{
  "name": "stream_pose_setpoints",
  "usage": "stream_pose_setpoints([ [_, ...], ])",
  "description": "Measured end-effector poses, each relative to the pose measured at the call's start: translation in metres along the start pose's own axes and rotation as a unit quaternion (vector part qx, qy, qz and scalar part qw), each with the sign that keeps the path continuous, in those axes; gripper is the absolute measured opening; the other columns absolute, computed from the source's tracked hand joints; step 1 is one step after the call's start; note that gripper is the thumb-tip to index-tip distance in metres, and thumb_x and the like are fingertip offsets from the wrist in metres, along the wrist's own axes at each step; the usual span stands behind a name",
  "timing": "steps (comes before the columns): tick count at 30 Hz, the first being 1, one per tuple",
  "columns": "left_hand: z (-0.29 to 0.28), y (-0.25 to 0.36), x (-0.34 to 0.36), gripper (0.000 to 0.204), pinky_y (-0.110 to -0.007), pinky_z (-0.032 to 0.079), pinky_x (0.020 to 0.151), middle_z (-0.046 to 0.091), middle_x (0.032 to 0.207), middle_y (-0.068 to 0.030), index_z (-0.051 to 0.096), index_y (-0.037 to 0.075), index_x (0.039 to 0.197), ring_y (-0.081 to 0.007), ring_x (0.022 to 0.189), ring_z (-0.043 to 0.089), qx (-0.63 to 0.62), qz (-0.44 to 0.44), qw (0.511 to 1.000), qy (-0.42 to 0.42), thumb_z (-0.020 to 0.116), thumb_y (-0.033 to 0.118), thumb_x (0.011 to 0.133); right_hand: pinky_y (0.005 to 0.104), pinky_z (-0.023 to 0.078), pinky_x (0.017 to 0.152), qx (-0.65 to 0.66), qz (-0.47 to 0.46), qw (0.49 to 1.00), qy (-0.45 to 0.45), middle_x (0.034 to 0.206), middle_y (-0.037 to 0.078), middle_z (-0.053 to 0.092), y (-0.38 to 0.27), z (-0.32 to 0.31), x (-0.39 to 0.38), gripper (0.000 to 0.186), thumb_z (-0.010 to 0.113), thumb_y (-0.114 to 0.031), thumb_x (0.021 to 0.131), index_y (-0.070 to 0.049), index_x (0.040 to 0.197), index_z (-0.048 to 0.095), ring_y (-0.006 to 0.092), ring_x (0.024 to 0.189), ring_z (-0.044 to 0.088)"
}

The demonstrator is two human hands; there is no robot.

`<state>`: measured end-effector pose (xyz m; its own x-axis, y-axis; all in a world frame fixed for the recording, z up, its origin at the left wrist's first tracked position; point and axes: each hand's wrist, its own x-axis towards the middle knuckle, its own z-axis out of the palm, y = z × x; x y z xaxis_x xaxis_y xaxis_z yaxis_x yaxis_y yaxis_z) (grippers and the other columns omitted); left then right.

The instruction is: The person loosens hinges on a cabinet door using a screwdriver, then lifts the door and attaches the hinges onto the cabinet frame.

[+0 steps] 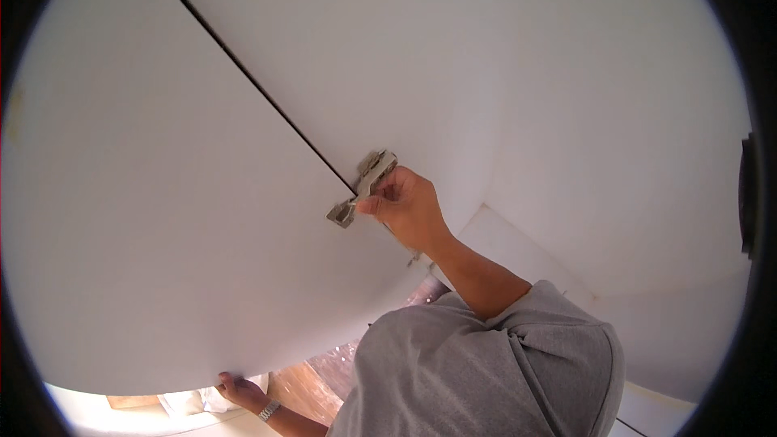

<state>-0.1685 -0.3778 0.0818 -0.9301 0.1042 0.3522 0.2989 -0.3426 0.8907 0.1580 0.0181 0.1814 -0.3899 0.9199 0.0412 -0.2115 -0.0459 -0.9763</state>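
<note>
A metal cabinet hinge (pixel 374 170) spans the dark gap between a white door panel (pixel 186 218) and the white cabinet side panel (pixel 453 57). My right hand (pixel 411 206) is closed on the hinge arm, with the thumb on its near side and the fingers partly hidden behind it. The hinge cup end sits against the door. Down at the lower left, my left hand (pixel 241 392) grips the door's outer edge; some of its fingers are hidden. A metal watch (pixel 269 410) is on that wrist.
Another hinge (pixel 417 259) shows farther down along the same gap, partly hidden by my right arm. Below the door lie a brown floor (pixel 307 384) and whitish bags (pixel 190 401). A dark object (pixel 748 194) stands at the right rim.
</note>
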Motion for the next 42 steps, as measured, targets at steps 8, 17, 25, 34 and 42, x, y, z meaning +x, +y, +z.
stream_pose_setpoints([
  [8,-0.017,-0.017,0.02,0.057,-0.038,0.045,0.092,0.059,0.115,-0.0147,0.05,-0.004,0.121,-0.0255,0.104,0.056,-0.011,-0.01,1.0,0.003,0.074,0.028,0.081,0.0241,0.05,0.067,0.043,-0.077,0.996,-0.004,0.085,0.005,0.06,-0.005,-0.001,0.004,0.036,0.08,-0.013,0.076,0.002,0.097,0.055,0.0096,0.075,0.058],
  [17,0.007,0.005,0.003,0.061,-0.039,0.043,0.094,0.056,0.121,-0.0137,0.047,-0.003,0.125,-0.026,0.109,0.054,-0.011,-0.019,0.999,-0.032,0.074,0.029,0.081,0.0245,0.051,0.072,0.143,-0.108,0.984,0.0,0.088,0.006,0.058,0.018,0.008,0.005,0.037,0.076,-0.004,0.078,0.003,0.103,0.05,0.0101,0.08,0.058],
  [25,-0.003,0.0,0.005,0.062,-0.039,0.041,0.097,0.054,0.124,-0.0144,0.047,-0.003,0.127,-0.0259,0.112,0.052,0.0,-0.015,0.999,-0.029,0.073,0.031,0.081,0.0237,0.053,0.071,0.095,-0.069,0.993,-0.013,0.085,0.006,0.062,0.004,0.001,0.004,0.033,0.076,-0.006,0.078,0.002,0.099,0.052,0.0098,0.074,0.06],
  [34,-0.01,-0.006,0.005,0.063,-0.038,0.041,0.097,0.054,0.123,-0.0143,0.047,-0.003,0.127,-0.0262,0.112,0.052,0.012,-0.012,1.0,-0.023,0.073,0.031,0.081,0.0249,0.045,0.054,0.113,0.034,0.991,-0.056,0.072,0.005,0.061,-0.005,0.001,-0.007,0.023,0.07,-0.018,0.087,0.001,0.08,0.06,0.0108,0.061,0.056],
  [42,-0.004,-0.01,0.013,0.065,-0.039,0.043,0.095,0.057,0.12,-0.0135,0.048,-0.004,0.126,-0.025,0.108,0.054,0.003,-0.015,0.999,-0.044,0.075,0.032,0.079,0.0278,0.045,0.059,0.122,0.054,0.986,-0.102,0.076,0.008,0.061,0.0,-0.009,0.002,0.022,0.065,-0.018,0.09,0.002,0.082,0.059,0.013,0.064,0.055],
])
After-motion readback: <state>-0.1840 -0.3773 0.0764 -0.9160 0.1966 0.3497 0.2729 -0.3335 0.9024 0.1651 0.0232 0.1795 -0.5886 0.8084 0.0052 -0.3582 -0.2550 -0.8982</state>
